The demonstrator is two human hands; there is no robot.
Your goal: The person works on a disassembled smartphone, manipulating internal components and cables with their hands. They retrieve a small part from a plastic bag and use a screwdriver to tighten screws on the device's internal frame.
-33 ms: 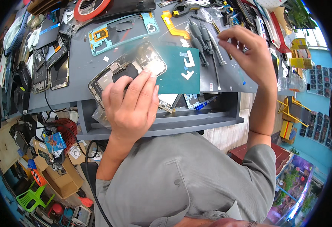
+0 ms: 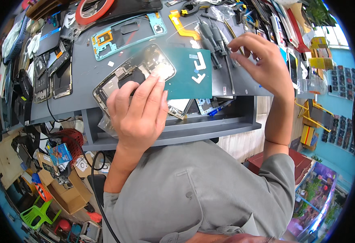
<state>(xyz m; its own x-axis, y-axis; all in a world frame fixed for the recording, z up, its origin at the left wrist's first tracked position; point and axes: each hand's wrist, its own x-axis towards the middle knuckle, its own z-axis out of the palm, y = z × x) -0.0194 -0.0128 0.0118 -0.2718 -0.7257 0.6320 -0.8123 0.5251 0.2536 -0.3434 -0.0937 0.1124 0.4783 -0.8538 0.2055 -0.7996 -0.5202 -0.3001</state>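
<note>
My left hand (image 2: 135, 109) lies over an opened phone (image 2: 155, 52), fingers bent and pressed on its lower right edge, with the thumb hidden. Exposed circuit boards and a dark part show in the tilted phone. It overlaps a green mat (image 2: 187, 89) that bears small white strips. At the right, my right hand (image 2: 258, 58) is at the tool group, its thumb and forefinger closed about a slim silver screwdriver (image 2: 234, 64). Several dark-handled screwdrivers (image 2: 208, 37) lie just left of those fingertips.
A light-blue phone frame (image 2: 124, 38), an orange flex cable (image 2: 181, 26) and a red tape roll (image 2: 94, 12) lie farther back. Dismantled phones (image 2: 62, 79) rest at the left. An open drawer (image 2: 177, 139) juts out below the desk edge, holding more parts.
My right hand has moved slightly down and left, its fingertips coming to the slim silver screwdriver. My left hand stays on the phone. The whole view has shifted slightly.
</note>
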